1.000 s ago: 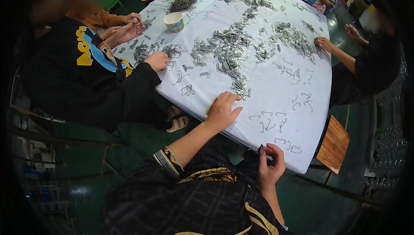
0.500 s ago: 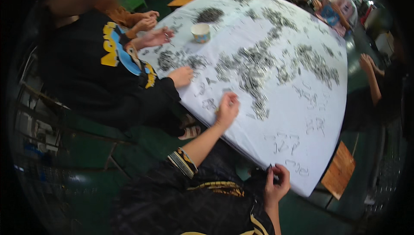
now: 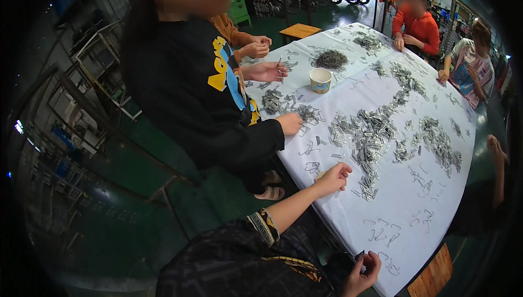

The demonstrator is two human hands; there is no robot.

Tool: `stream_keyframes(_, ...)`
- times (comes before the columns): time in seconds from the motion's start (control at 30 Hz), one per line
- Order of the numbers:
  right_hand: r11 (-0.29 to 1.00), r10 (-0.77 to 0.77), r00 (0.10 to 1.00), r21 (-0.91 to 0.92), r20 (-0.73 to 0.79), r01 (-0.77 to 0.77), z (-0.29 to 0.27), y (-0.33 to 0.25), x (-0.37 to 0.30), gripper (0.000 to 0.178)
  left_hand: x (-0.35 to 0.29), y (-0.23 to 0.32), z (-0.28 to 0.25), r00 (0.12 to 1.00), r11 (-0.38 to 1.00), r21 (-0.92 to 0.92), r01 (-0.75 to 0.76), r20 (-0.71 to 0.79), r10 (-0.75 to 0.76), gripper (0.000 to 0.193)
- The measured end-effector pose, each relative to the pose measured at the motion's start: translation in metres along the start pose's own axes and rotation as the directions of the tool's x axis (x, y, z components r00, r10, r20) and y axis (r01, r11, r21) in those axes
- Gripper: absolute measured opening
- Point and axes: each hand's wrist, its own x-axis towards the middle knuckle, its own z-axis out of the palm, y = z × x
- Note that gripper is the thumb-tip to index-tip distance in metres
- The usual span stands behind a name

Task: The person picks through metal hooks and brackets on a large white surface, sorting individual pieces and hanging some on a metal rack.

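My left hand (image 3: 333, 179) is over the near left edge of the white-covered table (image 3: 362, 218), its fingers curled in. Whatever they may hold cannot be made out. Just beyond its fingertips lies a spread of short silver metal pieces (image 3: 371, 133). My right hand (image 3: 364, 276) is at the near edge, thumb and fingers pinched around a small dark piece (image 3: 359, 255) too small to name. Beside it on the cloth are a few bent wire hooks (image 3: 389, 264), with more wire hooks (image 3: 382, 231) a little farther off.
At my left a person in a black sweatshirt (image 3: 201, 90) reaches over the table. A paper cup (image 3: 320, 80) stands near a dark heap of small parts (image 3: 330, 59). Other people sit around the far side, one in red (image 3: 418, 27). Wooden stools (image 3: 433, 275) flank the table.
The view has swung up and left, so the table sits farther right and lower. My left hand's fingers are more curled; my right hand keeps its pinch.
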Motion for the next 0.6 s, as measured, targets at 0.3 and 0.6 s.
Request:
stream_keyframes(0.3, 0.994, -0.073, 0.995, 0.071, -0.062, 0.078, 0.007, -0.014, 0.000, 0.024, -0.011, -0.001, 0.005, 0.918, 0.792, 0.505, -0.342, -0.001, 0.397, 0.038)
stream_keyframes(0.6, 0.996, -0.060, 0.996, 0.058, -0.064, 0.063, 0.006, -0.016, -0.001, 0.024, -0.017, -0.015, 0.020, 0.738, 0.355, 0.848, -0.393, 0.061, 0.672, 0.038)
